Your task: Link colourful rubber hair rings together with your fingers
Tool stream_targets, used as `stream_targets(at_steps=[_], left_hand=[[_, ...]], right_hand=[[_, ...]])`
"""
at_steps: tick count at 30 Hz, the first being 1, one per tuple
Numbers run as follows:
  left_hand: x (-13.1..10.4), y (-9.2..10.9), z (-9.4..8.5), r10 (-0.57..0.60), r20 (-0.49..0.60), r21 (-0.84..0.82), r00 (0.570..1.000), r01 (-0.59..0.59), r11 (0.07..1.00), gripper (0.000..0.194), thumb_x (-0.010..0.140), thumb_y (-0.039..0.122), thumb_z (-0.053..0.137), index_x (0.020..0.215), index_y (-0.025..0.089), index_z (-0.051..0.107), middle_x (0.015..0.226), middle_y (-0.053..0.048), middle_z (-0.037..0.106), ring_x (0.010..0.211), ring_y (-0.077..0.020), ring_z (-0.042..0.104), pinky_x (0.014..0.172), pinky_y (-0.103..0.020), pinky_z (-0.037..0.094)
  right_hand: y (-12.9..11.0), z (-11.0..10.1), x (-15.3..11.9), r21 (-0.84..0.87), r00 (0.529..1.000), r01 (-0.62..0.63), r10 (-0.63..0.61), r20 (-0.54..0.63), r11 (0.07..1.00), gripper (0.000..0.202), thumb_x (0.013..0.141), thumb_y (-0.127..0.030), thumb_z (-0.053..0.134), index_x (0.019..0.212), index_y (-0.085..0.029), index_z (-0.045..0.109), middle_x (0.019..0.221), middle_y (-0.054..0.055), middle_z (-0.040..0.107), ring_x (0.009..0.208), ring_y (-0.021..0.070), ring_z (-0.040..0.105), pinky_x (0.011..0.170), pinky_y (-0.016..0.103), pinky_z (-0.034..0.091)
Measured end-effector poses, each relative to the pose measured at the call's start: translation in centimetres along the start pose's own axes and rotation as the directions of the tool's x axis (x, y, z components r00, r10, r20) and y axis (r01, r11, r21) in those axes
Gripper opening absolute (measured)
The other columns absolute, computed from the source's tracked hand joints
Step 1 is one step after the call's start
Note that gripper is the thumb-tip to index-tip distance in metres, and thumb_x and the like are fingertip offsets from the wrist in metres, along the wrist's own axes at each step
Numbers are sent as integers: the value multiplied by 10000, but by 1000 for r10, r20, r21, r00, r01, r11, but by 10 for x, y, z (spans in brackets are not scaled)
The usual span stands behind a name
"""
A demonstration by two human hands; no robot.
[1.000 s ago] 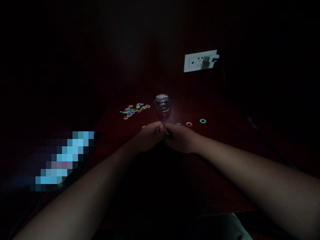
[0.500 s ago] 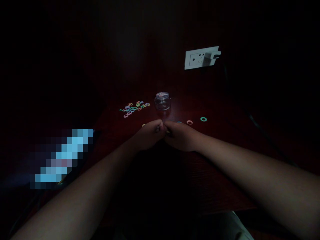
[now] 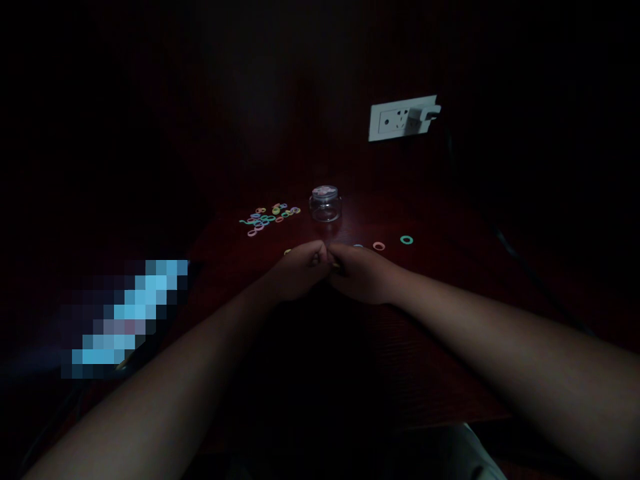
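My left hand and my right hand meet at the middle of the dark red table, fingers curled and fingertips touching. Something small and yellowish shows between them, too small to name. Just beyond stands a clear jar with its lid on. Several coloured rings lie in a loose pile left of the jar. A pink ring and a green ring lie right of my hands. A blue ring and a yellow ring are partly hidden behind my hands.
A blurred, lit screen is at the left beside my left forearm. A white wall socket with a plug in it is at the back right. A dark cable runs along the right side.
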State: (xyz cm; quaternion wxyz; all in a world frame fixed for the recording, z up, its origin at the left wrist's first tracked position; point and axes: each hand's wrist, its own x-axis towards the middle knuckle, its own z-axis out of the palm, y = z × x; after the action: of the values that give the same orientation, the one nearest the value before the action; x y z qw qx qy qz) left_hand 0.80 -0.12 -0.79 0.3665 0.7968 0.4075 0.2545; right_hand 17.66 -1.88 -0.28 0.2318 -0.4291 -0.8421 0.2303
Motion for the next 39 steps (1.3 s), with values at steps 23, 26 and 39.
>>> stream_targets(at_steps=[23,26,39], left_hand=[[-1,2,0,3,0,-9,1000,-3,1000,125,800,273,455,762,155,464,775,-7,563,673,-90,496,566,-189,374],[-1,2,0,4,-20,3,1000,-4,1000,119,790,265,466,749,153,463,754,0,556,645,-81,479,553,-185,362],[-1,4,0,-6,-18,38,1000,7,999,134,786,276,469,740,150,464,715,7,529,626,-82,455,540,-189,350]], right_hand=[[3,4,1,6,1000,19,-19,-23,1000,217,703,-165,494,917,-202,514,871,35,624,741,155,558,624,271,387],[2,3,1,12,1000,25,-25,-11,1000,205,705,-160,486,905,-201,509,863,34,623,736,153,558,617,267,386],[4,3,1,2,999,48,-48,-22,999,195,697,-160,491,888,-199,503,856,34,620,727,153,554,608,264,387]])
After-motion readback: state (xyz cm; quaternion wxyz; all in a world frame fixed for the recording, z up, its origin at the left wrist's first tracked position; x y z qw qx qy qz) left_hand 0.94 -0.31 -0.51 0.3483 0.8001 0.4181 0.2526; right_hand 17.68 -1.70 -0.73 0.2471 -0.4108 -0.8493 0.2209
